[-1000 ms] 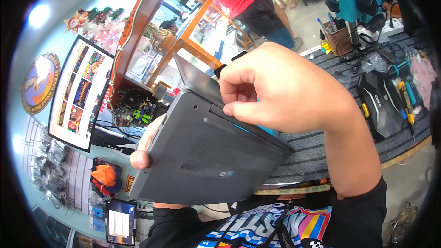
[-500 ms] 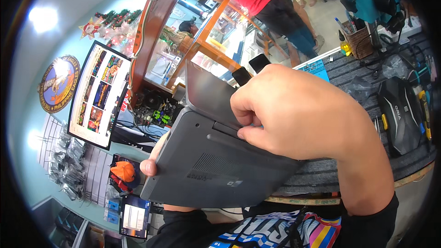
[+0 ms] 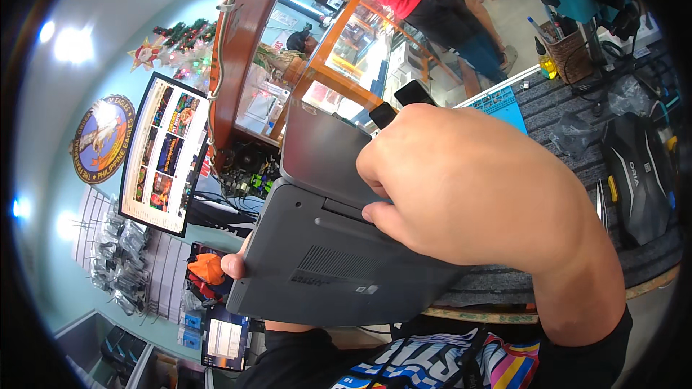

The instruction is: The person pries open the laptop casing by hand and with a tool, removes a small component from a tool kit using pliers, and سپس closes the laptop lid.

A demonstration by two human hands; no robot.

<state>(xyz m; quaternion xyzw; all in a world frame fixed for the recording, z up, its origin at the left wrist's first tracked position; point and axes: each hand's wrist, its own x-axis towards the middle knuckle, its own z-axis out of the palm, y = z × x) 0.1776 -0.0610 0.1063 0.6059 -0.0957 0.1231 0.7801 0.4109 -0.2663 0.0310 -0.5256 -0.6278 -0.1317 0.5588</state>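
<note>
Above the near edge of the counter (image 3: 479, 315), a dark grey laptop (image 3: 339, 270) is held up on a tilt, its vented underside toward the person and its lid (image 3: 317, 140) angled out past the hinge. Whether a corner rests on the counter cannot be told. Over the last second more of the lid's face has come into view, while the right hand (image 3: 465, 191) has stayed at the hinge edge; the laptop seems to be turning or its lid swinging, leaving that lid less hidden beside the hand. The right thumb and forefinger bend toward each other there, but whether they pinch anything is hidden by the hand. The left hand (image 3: 233, 265) grips the opposite side, thumb against the edge, its other fingers out of sight behind.

Farther out, two dark, flat slabs (image 3: 414, 92) and a blue sheet (image 3: 510, 109) show just beyond the right hand. To the right lie tweezers (image 3: 600, 203) and a black case (image 3: 639, 180); to the left, a circuit board (image 3: 251, 179) sits near a monitor (image 3: 164, 153).
</note>
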